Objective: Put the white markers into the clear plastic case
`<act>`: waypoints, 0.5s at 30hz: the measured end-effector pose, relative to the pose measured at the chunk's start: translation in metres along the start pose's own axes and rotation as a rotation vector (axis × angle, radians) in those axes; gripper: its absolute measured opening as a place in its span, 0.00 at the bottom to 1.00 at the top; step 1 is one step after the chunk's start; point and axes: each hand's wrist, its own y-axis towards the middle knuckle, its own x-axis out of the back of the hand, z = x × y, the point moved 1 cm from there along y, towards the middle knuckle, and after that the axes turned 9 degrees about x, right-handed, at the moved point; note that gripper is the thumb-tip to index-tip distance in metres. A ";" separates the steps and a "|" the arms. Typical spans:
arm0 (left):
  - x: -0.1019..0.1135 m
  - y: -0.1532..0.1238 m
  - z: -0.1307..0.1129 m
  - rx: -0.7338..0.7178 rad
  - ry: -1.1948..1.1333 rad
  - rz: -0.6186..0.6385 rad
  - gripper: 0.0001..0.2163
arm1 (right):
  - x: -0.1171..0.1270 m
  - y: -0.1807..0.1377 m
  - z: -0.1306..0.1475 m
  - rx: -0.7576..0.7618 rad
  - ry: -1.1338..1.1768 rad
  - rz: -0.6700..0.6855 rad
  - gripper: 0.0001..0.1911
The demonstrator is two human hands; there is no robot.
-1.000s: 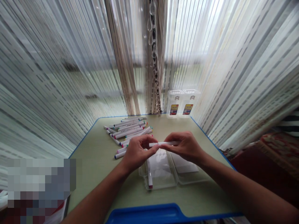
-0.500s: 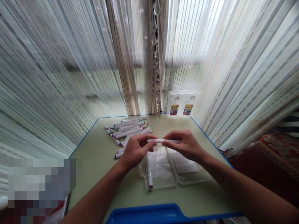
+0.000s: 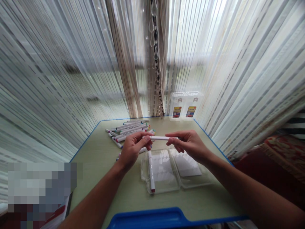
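Note:
A white marker [image 3: 161,138] is held level above the table, one end pinched by my left hand [image 3: 133,148] and the other by my right hand [image 3: 189,144]. Just below it lies an open clear plastic case [image 3: 176,183], hinged flat in two halves. One white marker with a red end [image 3: 151,171] rests in the case's left half. A pile of several more white markers with coloured caps [image 3: 130,132] lies on the table beyond my left hand.
The small green table has a blue rim [image 3: 83,143]; a blue tray edge [image 3: 152,218] sits at the near side. Two clear lidded boxes [image 3: 186,106] with labels stand at the far right corner. Striped curtains [image 3: 71,70] hang close around the table.
Both hands have lifted the marker slightly and carried it a little further from me. The marker in the case has not moved.

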 end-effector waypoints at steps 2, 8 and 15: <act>0.000 0.001 -0.001 0.006 -0.044 -0.008 0.10 | 0.000 0.000 -0.001 0.007 0.051 -0.006 0.19; 0.000 0.002 -0.005 0.028 -0.154 -0.070 0.09 | 0.003 0.001 -0.003 0.065 0.170 -0.003 0.16; -0.001 0.001 -0.006 0.033 -0.189 -0.074 0.10 | 0.004 0.000 -0.005 0.077 0.184 -0.002 0.17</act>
